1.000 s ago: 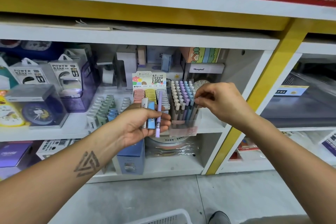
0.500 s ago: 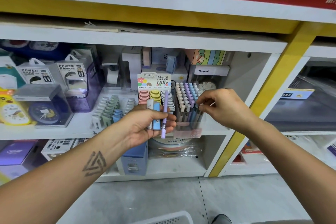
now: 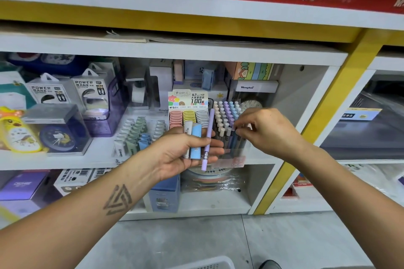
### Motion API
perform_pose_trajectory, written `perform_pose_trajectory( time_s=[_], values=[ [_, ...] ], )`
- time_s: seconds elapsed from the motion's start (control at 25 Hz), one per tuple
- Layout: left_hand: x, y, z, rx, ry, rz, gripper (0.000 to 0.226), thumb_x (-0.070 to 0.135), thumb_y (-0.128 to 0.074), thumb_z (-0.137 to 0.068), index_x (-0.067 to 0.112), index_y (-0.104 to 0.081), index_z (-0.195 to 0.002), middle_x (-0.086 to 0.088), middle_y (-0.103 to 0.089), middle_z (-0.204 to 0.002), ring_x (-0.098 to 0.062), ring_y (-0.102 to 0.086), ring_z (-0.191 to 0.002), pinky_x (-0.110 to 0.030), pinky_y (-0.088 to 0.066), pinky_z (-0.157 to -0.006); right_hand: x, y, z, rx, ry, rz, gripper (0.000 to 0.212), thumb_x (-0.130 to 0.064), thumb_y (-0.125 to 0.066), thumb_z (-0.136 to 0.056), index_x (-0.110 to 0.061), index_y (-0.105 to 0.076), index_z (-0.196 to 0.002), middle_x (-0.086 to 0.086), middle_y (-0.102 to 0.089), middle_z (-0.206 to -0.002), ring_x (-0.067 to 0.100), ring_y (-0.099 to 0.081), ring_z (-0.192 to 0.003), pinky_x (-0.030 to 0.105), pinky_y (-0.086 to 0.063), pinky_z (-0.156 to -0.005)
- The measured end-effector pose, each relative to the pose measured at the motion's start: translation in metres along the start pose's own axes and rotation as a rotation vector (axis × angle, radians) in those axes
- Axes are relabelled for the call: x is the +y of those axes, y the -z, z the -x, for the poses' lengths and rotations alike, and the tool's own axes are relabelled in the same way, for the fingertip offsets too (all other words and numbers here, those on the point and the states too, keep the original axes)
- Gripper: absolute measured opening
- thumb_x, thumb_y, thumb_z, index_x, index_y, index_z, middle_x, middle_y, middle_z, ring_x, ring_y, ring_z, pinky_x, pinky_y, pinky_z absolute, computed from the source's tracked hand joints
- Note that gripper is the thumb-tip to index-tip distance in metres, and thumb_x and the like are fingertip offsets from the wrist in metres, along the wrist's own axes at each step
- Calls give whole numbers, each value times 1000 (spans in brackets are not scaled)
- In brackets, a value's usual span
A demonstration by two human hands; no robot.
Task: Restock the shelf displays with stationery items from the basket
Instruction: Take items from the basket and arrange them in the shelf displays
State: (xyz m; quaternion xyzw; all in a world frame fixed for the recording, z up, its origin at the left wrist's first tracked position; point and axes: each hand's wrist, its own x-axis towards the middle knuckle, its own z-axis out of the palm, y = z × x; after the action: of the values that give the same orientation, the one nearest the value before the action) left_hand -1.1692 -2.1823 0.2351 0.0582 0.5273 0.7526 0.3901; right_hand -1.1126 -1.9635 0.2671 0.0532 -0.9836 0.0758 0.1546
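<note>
My left hand (image 3: 175, 157) is palm up in front of the middle shelf and grips a purple pen (image 3: 207, 137), a blue eraser (image 3: 195, 142) and a white eraser (image 3: 187, 129). To its right stands a clear pen display (image 3: 227, 120) packed with upright pastel-capped pens. My right hand (image 3: 269, 131) reaches over the display's right side. Its thumb and forefinger pinch the top of a pen standing in the front rows. A white basket (image 3: 207, 264) shows only its rim at the bottom edge.
A lead refill display (image 3: 188, 107) stands behind my left hand, with rows of erasers (image 3: 135, 135) to its left. Power bank boxes (image 3: 89, 94) and boxed clocks (image 3: 56, 133) fill the shelf's left. A yellow upright (image 3: 306, 137) bounds the bay on the right. Below is a lower shelf with boxes.
Both hands have stayed where they were against the display; the view has shifted slightly. My right fingers remain on the pens at the display's right side.
</note>
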Motion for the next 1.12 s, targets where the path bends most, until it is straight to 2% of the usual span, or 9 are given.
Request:
perform_pose_trajectory(
  time_s=[0.08, 0.16, 0.32, 0.4, 0.56, 0.64, 0.76, 0.88, 1.12],
  values=[
    [1, -2, 0, 7, -25, 21, 31, -6, -63, -87, -6, -59, -117, -28, -70, -108, -39, -71, -101, -45, -61, -75, -12, 4, -1, 55, -66, -249, 14, -36, -71, -89, -23, -74, -92, -10, -73, -85, 3, -62, -73, 25, -52, -67],
    [2, -4, -2, 55, -94, 80, 25, -7, -62, -87, -7, -60, -112, -28, -71, -106, -38, -71, -98, -43, -61, -71, -29, 5, -1, -64, -165, -503, 30, -44, -76, -81, -19, -63, -88, -4, -72, -68, 5, -65, -59, 25, -51, -54],
    [6, -7, -5, 89, -168, 192, 11, -6, -59, -90, -4, -63, -101, -25, -73, -102, -32, -74, -93, -40, -62, -72, -50, -4, 1, -271, -236, -762, 28, -14, -80, -83, -8, -55, -96, 14, -74, -70, 28, -73, -63, 38, -59, -58],
    [8, -5, -4, 103, -145, 154, 9, -1, -57, -95, -2, -62, -103, -26, -73, -102, -33, -74, -89, -40, -62, -72, -47, 0, -2, -126, -281, -843, 15, -3, -74, -87, -4, -64, -98, 20, -73, -74, 27, -70, -61, 37, -61, -62],
    [16, 6, 0, 281, -39, -57, 10, 8, -61, -94, 5, -59, -103, -18, -73, -80, -17, -57, -49, -20, -44, -43, -25, 19, -6, 164, -398, -1007, 13, 1, -64, -92, -3, -74, -100, 12, -75, -82, 18, -68, -69, 26, -60, -74],
    [21, 13, 1, 316, -26, -65, 13, 9, -61, -91, 4, -64, -102, -12, -67, -71, -14, -48, -48, -18, -37, -42, -15, 28, -5, 190, -379, -938, 16, 0, -61, -95, -9, -73, -99, 12, -74, -85, 19, -66, -73, 30, -59, -78],
    [23, 16, 3, 284, -21, -13, 30, 5, -57, -89, 0, -64, -117, -10, -64, -67, -14, -48, -52, -20, -40, -44, -5, 39, -3, 213, -247, -716, 9, -5, -60, -95, -10, -66, -98, 19, -69, -82, 29, -58, -67, 40, -51, -65],
    [20, 13, 6, 192, 6, 3, 33, 3, -50, -92, 2, -60, -123, -13, -69, -75, -16, -56, -57, -23, -48, -50, 3, 41, 0, 236, -56, -310, 7, -13, -56, -97, -16, -61, -93, 5, -64, -74, 24, -55, -64, 38, -44, -58],
    [14, 9, 7, 142, 64, -51, 15, 1, -47, -90, 11, -47, -102, -22, -71, -89, -19, -52, -56, -20, -42, -43, -8, 12, 1, 35, 148, 59, 5, -15, -50, -94, -18, -53, -91, 2, -62, -90, 29, -58, -82, 42, -50, -65]
  ],
)
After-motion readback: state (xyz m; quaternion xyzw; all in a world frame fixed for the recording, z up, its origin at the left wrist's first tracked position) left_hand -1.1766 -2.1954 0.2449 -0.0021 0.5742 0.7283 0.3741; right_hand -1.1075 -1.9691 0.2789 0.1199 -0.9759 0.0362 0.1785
